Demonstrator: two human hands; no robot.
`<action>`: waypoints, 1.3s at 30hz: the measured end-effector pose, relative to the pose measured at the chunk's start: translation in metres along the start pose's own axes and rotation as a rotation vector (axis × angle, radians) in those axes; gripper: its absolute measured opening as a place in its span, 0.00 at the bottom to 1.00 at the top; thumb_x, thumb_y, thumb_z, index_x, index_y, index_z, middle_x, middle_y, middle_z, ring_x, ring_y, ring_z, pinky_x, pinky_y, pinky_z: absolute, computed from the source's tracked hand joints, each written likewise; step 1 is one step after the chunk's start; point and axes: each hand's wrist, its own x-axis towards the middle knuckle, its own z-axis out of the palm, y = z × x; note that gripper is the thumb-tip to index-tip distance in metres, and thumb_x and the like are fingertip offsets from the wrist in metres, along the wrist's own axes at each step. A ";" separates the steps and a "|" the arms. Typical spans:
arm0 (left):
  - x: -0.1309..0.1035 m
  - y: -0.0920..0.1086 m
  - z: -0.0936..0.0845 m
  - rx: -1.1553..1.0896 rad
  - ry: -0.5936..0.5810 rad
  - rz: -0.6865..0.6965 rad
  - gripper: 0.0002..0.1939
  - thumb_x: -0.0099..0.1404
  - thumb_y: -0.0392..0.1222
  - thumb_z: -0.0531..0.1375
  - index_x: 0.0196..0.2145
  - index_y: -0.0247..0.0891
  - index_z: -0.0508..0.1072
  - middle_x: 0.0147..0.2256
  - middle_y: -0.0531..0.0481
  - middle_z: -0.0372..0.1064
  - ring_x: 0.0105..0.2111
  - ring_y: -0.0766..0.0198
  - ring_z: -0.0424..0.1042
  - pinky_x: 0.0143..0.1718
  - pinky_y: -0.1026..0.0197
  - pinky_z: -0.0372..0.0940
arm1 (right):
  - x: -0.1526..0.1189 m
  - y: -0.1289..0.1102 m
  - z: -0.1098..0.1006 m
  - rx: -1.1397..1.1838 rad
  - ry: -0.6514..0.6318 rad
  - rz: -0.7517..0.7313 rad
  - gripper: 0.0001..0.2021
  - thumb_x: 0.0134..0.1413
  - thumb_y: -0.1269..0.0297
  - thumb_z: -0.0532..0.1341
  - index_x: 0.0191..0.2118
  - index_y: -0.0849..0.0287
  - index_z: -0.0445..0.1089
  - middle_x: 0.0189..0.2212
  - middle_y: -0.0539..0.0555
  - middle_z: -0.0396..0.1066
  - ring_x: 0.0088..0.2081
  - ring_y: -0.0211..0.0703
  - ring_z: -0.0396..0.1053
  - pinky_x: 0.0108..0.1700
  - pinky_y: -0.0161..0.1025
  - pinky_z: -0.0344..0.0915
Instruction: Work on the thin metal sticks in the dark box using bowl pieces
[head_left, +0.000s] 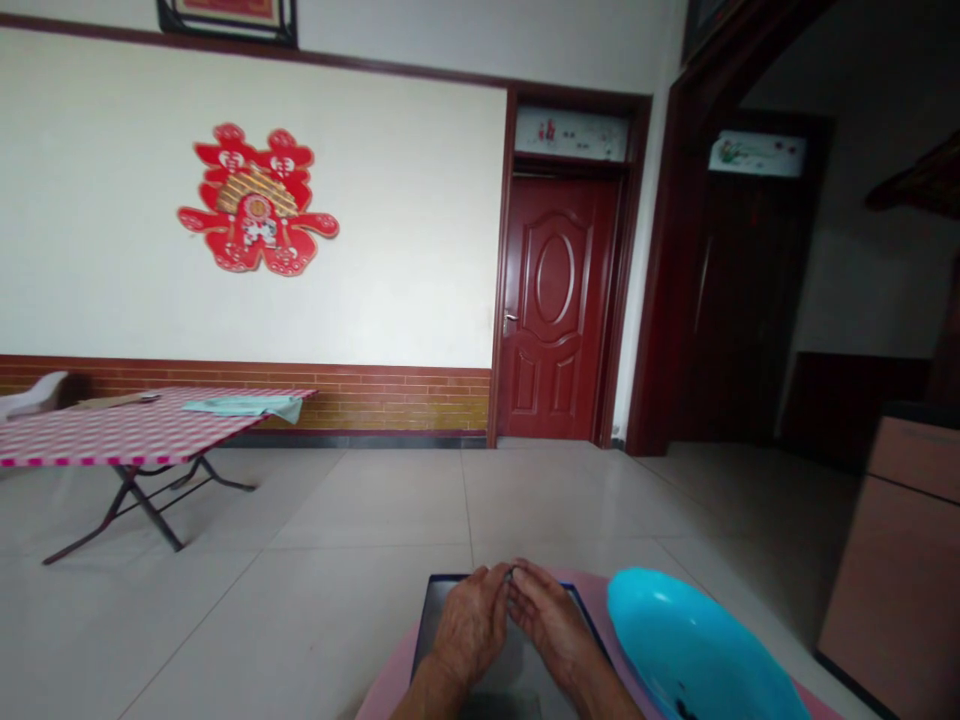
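My left hand (474, 618) and my right hand (546, 618) meet at the fingertips, low in the middle of the view. Between them they pinch a small dark object (510, 575), too small to name. Both hands are above a shallow box (426, 622) with a dark blue rim and a pale inside. To the right of the box stands a bright blue plastic basin (675, 620) with a few small dark pieces (684, 708) in it. Box and basin rest on a pink round surface (592, 592).
A folding table (127, 425) with a red checked cover stands at the left, a light green cloth (247, 405) on its edge. A brown cabinet (900, 560) is at the right. Behind the tiled floor (360, 520) are a wall and a closed red door (559, 310).
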 end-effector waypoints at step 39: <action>-0.005 -0.012 0.019 0.086 0.240 0.178 0.14 0.68 0.37 0.45 0.44 0.36 0.68 0.34 0.45 0.69 0.36 0.61 0.69 0.38 0.58 0.69 | -0.004 -0.017 -0.006 -1.133 0.059 -0.483 0.20 0.57 0.52 0.42 0.25 0.54 0.64 0.22 0.51 0.70 0.26 0.41 0.67 0.29 0.35 0.61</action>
